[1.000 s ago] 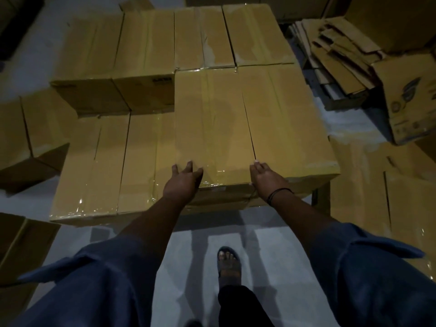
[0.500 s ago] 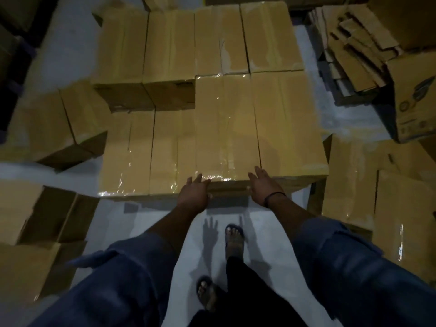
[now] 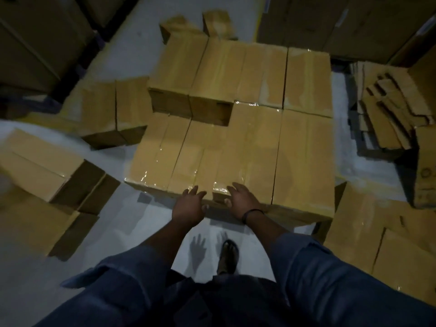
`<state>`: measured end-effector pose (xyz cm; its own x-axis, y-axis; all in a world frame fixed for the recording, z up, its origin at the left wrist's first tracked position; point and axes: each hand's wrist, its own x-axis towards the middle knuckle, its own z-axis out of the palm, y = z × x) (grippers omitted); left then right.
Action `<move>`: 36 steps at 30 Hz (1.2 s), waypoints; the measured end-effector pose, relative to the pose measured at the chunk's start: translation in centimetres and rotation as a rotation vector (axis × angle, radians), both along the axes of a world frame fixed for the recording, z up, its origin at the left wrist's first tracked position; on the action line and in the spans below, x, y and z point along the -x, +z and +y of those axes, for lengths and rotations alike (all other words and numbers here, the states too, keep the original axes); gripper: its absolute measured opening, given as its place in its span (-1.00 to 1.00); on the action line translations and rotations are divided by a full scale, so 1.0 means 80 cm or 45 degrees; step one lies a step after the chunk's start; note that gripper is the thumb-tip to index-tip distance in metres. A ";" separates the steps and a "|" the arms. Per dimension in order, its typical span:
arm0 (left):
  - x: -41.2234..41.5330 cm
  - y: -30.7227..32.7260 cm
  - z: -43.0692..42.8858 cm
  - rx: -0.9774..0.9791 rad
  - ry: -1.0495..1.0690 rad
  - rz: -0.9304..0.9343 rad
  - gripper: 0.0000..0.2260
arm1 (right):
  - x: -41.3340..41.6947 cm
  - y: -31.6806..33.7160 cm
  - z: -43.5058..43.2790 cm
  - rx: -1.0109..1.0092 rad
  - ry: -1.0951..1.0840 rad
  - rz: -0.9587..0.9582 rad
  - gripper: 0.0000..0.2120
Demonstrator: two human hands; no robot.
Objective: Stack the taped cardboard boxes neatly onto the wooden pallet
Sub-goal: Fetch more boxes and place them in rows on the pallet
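A stack of taped brown cardboard boxes [image 3: 238, 128] fills the middle of the head view; the pallet beneath it is hidden. The upper layer covers the back and the right, and two lower boxes [image 3: 169, 152] show at the front left. My left hand [image 3: 188, 206] hovers at the stack's near edge with its fingers spread and straight. My right hand [image 3: 240, 199], with a dark band on the wrist, lies flat on the near edge of the upper front box [image 3: 250, 147], its thumb hanging over the front face. Neither hand holds anything.
Loose taped boxes lie on the pale floor at left [image 3: 47, 171] and behind them [image 3: 113, 114]. More boxes lie at right [image 3: 377, 234]. A pile of flattened cardboard [image 3: 389, 109] is at the back right. My sandalled foot [image 3: 227, 256] stands in front of the stack.
My view has pulled back and up from the stack. Both hands have come closer together at the near edge; my left hand has slid off the box top.
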<state>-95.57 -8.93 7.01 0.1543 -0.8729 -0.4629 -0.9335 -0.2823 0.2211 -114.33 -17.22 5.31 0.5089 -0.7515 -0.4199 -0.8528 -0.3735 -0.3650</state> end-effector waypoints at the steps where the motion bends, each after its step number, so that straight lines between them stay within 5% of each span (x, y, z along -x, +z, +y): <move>1: -0.007 0.005 0.002 0.013 0.035 0.003 -0.50 | -0.010 0.006 -0.002 0.004 0.029 -0.011 -0.48; 16: -0.158 0.027 0.037 0.155 0.330 0.163 -0.52 | -0.151 0.034 0.002 0.036 0.068 0.096 -0.52; 36: -0.297 0.001 0.036 0.215 0.112 0.448 -0.50 | -0.225 0.053 0.084 0.162 -0.405 0.155 -0.52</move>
<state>-71.82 -6.03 7.09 0.0898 -0.9316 -0.3521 -0.7664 -0.2905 0.5730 -96.33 -10.48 9.55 0.1929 -0.9142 -0.3563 -0.9681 -0.1181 -0.2212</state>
